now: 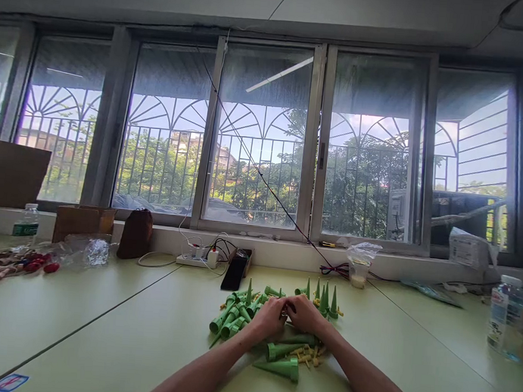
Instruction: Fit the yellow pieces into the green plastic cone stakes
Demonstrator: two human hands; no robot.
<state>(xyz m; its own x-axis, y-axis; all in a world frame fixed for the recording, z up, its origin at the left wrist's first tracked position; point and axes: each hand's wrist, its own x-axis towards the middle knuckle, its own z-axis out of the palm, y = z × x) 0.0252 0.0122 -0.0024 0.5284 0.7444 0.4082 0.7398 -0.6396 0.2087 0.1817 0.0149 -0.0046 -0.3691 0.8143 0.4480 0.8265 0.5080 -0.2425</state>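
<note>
My left hand (271,317) and my right hand (303,312) meet over the middle of the table, fingers curled together. What they pinch between them is too small and hidden to name. To the left lies a heap of green plastic cones (235,316). Several green cones (326,299) stand upright just beyond my right hand. Closer to me, a green cone (278,369) lies on its side below my wrists, with another cone (284,350) behind it. Small yellow plastic pieces (308,356) are scattered beside these, between my forearms.
Behind the cones are a black phone (234,272), a power strip (193,261) and a plastic cup (359,271). At right stands a bottle (506,317). Red and brown items (19,265), a brown pouch (136,235) and a water bottle (27,224) are at left, before the windows.
</note>
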